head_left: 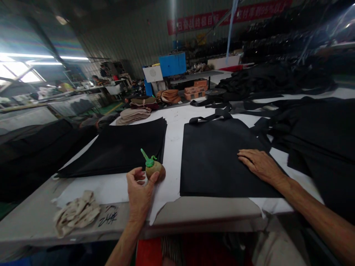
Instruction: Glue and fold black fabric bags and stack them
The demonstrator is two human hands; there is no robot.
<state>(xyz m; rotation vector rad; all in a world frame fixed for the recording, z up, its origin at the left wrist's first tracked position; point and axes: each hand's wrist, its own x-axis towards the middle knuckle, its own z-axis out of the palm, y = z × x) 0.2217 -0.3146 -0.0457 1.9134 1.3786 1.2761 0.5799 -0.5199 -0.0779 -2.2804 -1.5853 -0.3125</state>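
Note:
My left hand (140, 188) pinches a small round brown bottle with a green nozzle (154, 168), which rests on the white table surface (174, 147). My right hand (259, 164) lies flat, fingers spread, on the right edge of a black fabric bag with handles (216, 159). A stack of flat black fabric sheets (119, 147) lies just left of the bottle.
A crumpled beige rag (76, 212) lies near the table's front left edge. Heaps of black fabric (313, 133) cover the right side. Tan and brown stacked pieces (135, 112), a blue box (172, 63) and orange boxes (195, 89) sit farther back. A person (96, 79) is at far left.

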